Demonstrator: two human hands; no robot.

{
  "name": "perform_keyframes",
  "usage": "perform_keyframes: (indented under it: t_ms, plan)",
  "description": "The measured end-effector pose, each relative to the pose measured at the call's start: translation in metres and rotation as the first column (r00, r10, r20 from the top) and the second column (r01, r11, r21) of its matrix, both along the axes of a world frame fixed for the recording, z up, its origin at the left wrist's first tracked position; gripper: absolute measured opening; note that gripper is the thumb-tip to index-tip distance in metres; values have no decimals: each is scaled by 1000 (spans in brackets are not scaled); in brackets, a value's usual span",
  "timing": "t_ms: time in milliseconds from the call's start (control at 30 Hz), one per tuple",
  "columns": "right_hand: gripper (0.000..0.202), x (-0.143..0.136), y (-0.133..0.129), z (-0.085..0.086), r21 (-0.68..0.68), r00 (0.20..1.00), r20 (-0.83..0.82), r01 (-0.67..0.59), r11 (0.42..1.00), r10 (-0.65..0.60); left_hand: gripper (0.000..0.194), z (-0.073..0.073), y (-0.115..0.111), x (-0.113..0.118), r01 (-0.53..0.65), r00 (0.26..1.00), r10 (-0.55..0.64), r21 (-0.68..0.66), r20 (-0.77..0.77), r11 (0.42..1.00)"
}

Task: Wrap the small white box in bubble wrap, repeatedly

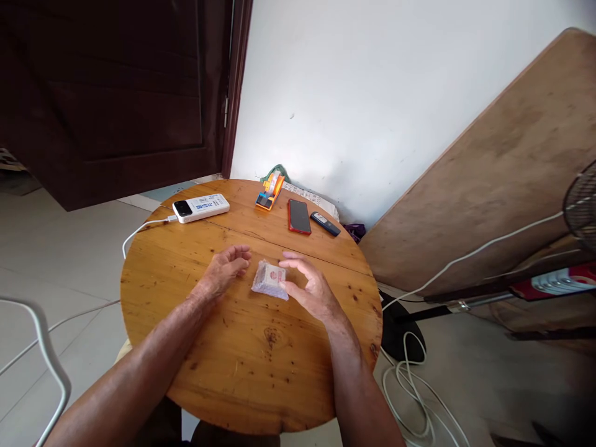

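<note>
A small white box with red print, wrapped in bubble wrap [270, 280], lies near the middle of the round wooden table [251, 385]. Just right of it is my right hand [310, 287], thumb and fingers apart at the package's right edge; whether they touch it I cannot tell. My left hand [227, 268] hovers to the left of the package with its fingers curved and a gap to the wrap. Nothing shows in its grasp.
Toward the back stand a white power bank [201, 208] with a cable, an orange tape dispenser [270, 191], a red-edged phone [298, 216] and a dark blue handheld item [325, 223]. White cables [410, 385] coil on the floor at right, beside a fan [582, 205].
</note>
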State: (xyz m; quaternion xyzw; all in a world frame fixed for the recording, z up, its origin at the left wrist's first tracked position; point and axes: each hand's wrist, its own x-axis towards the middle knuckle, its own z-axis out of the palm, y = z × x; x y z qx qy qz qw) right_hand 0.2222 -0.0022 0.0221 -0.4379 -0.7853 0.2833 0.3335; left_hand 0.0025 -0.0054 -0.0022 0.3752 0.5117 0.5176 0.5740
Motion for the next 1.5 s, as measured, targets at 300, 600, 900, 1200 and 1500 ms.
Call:
perform_keyframes:
  t_ms: [300,600,900,1200,1500]
  plan:
    - [10,-8,2,-10,153,993,-55,111,982,-104,40,-16,-6,18,244,802,-60,234,-595,941]
    - [37,-4,-3,-3,36,1000,23,-15,999,14,47,-12,-7,16,225,643,39,237,-764,945]
    - [19,-17,0,-14,287,985,6,165,944,-174,41,-9,-10,15,272,670,27,279,-741,921]
    - [19,1,3,-7,132,997,-3,81,988,-81,50,-5,-14,19,343,595,-20,231,-804,911]
    - [18,-14,2,-14,203,977,-128,197,959,-173,61,-5,-17,22,342,786,-142,232,-601,911]
